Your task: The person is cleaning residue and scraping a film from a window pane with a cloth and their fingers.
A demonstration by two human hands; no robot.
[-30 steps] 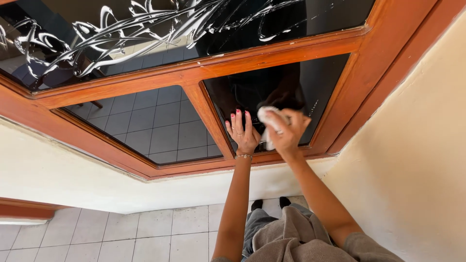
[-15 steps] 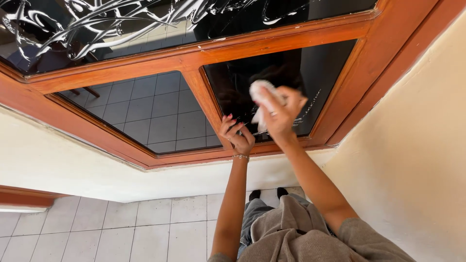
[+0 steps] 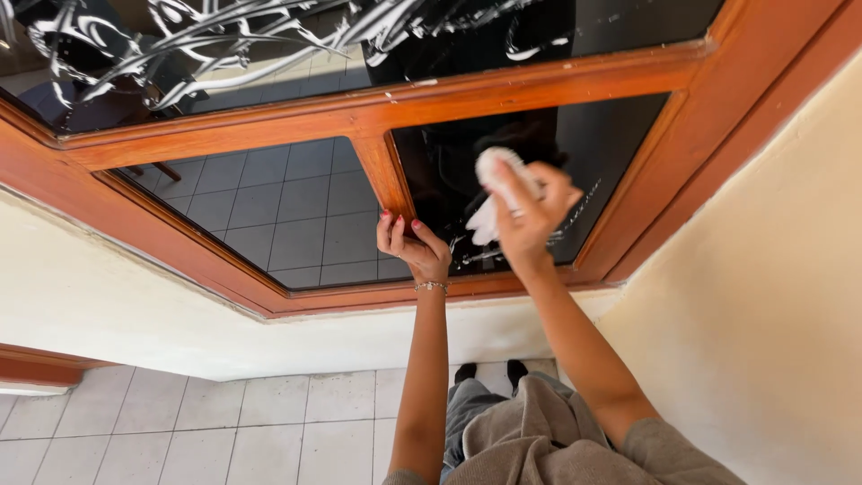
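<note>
cloth: white rag (image 3: 496, 193), bunched, pressed on the lower right pane (image 3: 611, 171) of the window, left half of that pane, just right of the wooden upright.
right hand: right hand (image 3: 530, 220) clamped round the rag, fingers curled over it, forearm running down to the bottom edge of the view.
left hand: left hand (image 3: 413, 247) holds nothing; fingers bent and braced on the lower end of the upright (image 3: 382, 175), thin bracelet (image 3: 432, 287) at the wrist. Hands near each other but apart.
step: looks like wiping the glass; pale smears show on the pane just below the rag, so I'd judge this pane partly done.
next move needs: a firm flat press and strokes toward the pane's right and bottom edges; the rag must reach into the corners where glass meets frame.
edges: wooden frame (image 3: 539, 85) bounds the pane on all four sides; the top rail is near above the rag, the slanted right member well apart to the right.
open room: most of the pane right of the rag is bare dark glass. The bracing hand crowds the left edge.
neighbours: lower left pane (image 3: 278, 207) reflects grey tiles; upper pane (image 3: 180, 45) carries white swirl markings.
beyond: cream wall (image 3: 763, 296) right of and below the frame, tiled floor (image 3: 197, 422) at the bottom left, person's grey clothing and dark shoes at the bottom centre.
</note>
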